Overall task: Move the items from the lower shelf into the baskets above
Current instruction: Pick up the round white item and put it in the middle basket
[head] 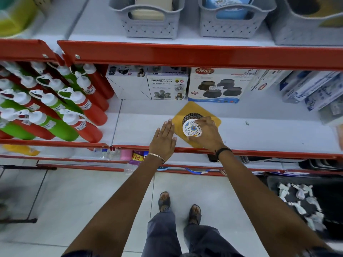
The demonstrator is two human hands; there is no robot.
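A yellow flat item [213, 118] with a round dark mesh in its middle lies on the lower white shelf [269, 127]. My right hand [205, 133] rests on it and is shut on a white round disc [192, 127] with a blue and yellow flower print. My left hand [164, 140] lies flat and open on the shelf, touching the yellow item's left edge. Three grey baskets stand on the shelf above: the left basket [148, 28] holds a cream item, the middle basket [232, 26] a blue one, the right basket [300, 28] a yellow one.
Red and green bottles [55, 104] with white caps lie stacked at the left of the lower shelf. Boxes of vibration pads [168, 86] and stands [219, 86] line its back. A red shelf rail [185, 54] runs between shelf levels. More packs [311, 89] sit at the right.
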